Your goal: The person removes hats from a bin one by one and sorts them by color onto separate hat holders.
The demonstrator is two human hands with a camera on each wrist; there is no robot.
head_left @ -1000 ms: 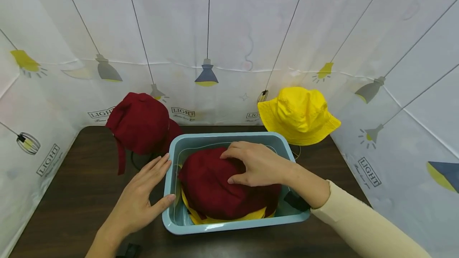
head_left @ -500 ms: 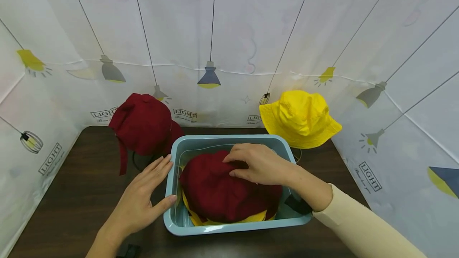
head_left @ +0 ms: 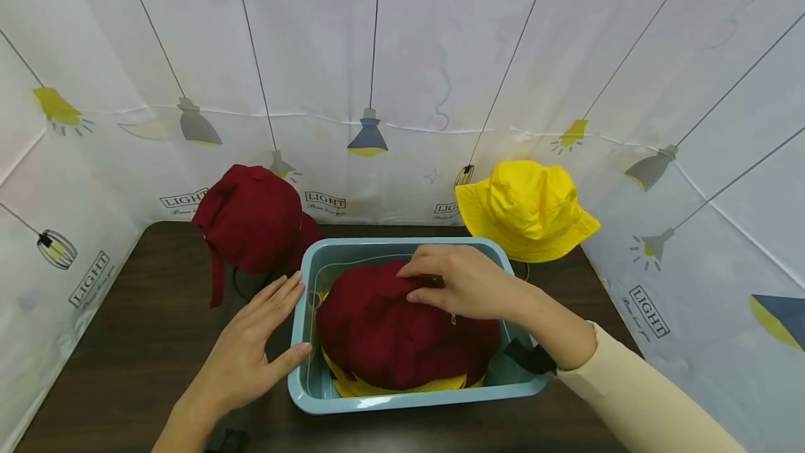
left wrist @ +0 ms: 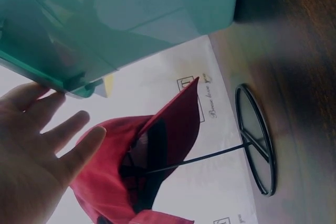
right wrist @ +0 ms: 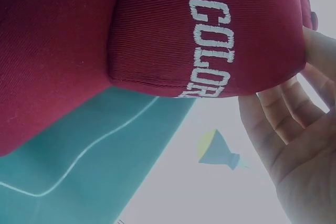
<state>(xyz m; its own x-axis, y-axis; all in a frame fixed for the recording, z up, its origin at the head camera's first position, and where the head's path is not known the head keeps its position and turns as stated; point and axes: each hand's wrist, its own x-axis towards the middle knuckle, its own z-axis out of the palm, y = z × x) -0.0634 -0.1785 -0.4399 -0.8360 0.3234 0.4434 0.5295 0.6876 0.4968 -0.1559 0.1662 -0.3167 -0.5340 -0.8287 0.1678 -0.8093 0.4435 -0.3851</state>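
A dark red cap [head_left: 377, 331] lies uppermost in a light blue bin [head_left: 390, 403], over yellow fabric [head_left: 357, 388]. My right hand [head_left: 465, 282] pinches the cap's crown from above, thumb and fingers bent at the cloth. White embroidered letters show on this cap's front in the right wrist view, where my right hand [right wrist: 307, 129] grips its top. At the bin's left rim, my left hand [head_left: 242, 348] rests with straight, spread fingers. The left wrist view shows that hand [left wrist: 37, 150] at the bin's wall [left wrist: 121, 19], beside another red cap [left wrist: 121, 150].
Behind the bin on the left, that other red cap [head_left: 251, 219] hangs on a black wire stand [left wrist: 210, 157]. A yellow bucket hat [head_left: 525, 208] sits at the back right on a stand. Printed cloth walls [head_left: 402, 75] enclose the dark wooden table [head_left: 151, 341].
My right hand has risen slightly and shifted right with the cap, which has lifted a little; lettering now shows beside the hand. The left hand has stayed at the rim.
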